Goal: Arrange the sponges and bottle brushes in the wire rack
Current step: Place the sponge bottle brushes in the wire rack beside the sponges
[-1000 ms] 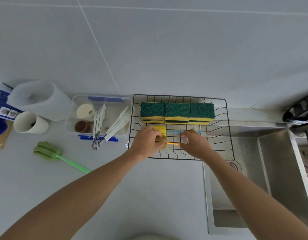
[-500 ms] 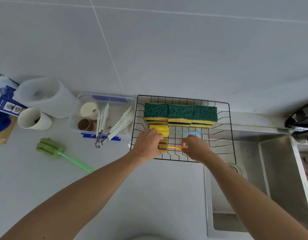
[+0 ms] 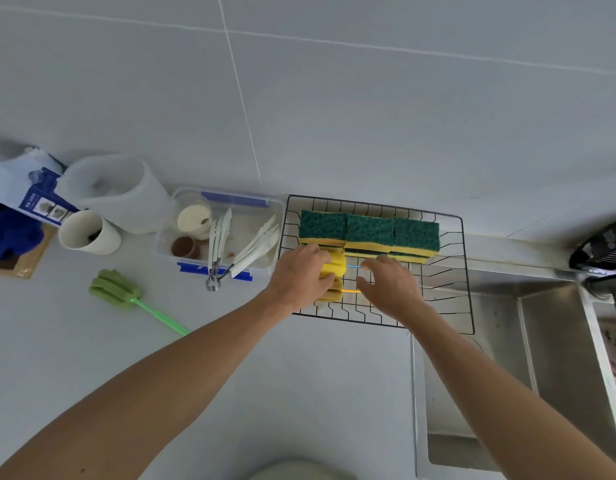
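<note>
A black wire rack (image 3: 468, 271) stands on the counter by the sink. Three green-topped yellow sponges (image 3: 369, 232) stand in a row along its back. In front of them lie two bottle brushes, heads to the left: a yellow one with a blue handle (image 3: 338, 264) and a tan one with an orange handle (image 3: 335, 294). My left hand (image 3: 299, 278) covers the left side of both heads, fingers curled round the tan head. My right hand (image 3: 391, 289) is over the handles with fingers spread. A green bottle brush (image 3: 116, 289) lies on the counter at the left.
Left of the rack sits a clear plastic box (image 3: 265, 206) with tongs and small cups. Beyond it are a white jug (image 3: 126, 192), a white cup (image 3: 88, 233) and a blue cloth (image 3: 12, 233). The steel sink (image 3: 549, 341) opens on the right.
My right hand has let go of the orange handle and spread its fingers. My left hand has shifted slightly toward the yellow brush head. The camera view has tilted a little.
</note>
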